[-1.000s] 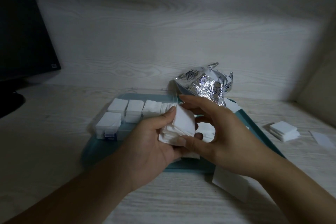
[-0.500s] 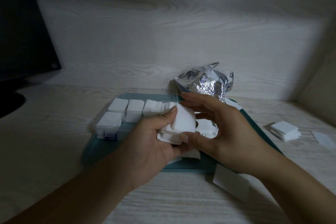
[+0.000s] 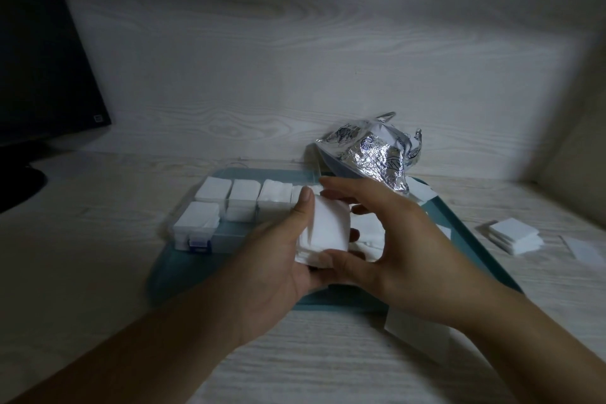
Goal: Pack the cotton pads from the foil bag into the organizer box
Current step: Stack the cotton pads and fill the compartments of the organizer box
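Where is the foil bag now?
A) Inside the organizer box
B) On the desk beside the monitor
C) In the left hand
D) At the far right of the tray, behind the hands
D: the foil bag sits at the far right end of the tray, beyond both hands, which hold a stack of pads.

Over a teal tray [image 3: 170, 269] on a pale wood-grain desk [image 3: 82, 239], the left hand [image 3: 272, 259] grips a stack of cotton pads [image 3: 324, 233], and the right hand [image 3: 393, 239] pinches the same stack from the other side. Behind the hands sits the clear organizer box [image 3: 210, 236], several compartments filled with white pads, and a crumpled foil bag [image 3: 370, 154] lies at the tray's far right corner. A small pile of pads [image 3: 511, 234] rests on the desk well to the right.
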